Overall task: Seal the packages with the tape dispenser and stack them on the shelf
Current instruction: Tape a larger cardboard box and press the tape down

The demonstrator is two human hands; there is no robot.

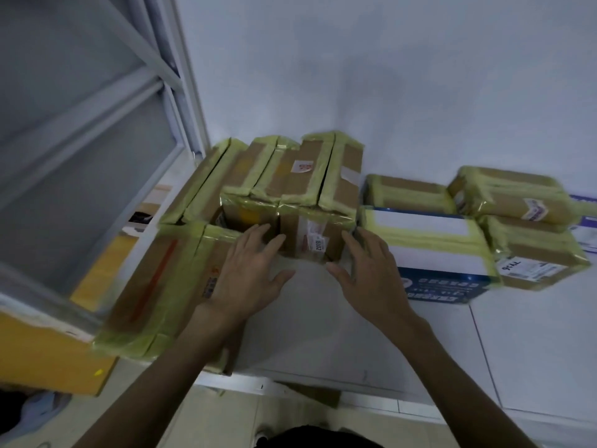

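Note:
Several cardboard packages sealed with yellowish tape stand on a white shelf [323, 318]. A small labelled box [311, 236] sits at the front of the middle stack. My left hand [248, 273] reaches out with straight fingers, its fingertips at the box's left side. My right hand [368, 273] is spread open too, its fingertips at the box's right edge. Neither hand grips anything. No tape dispenser is in view.
A long taped box [155, 292] lies at the left, a blue and white carton [429, 253] at the right, with more taped parcels [513, 195] behind it. A grey shelf frame [97, 124] rises at the left. The white wall stands behind the stack.

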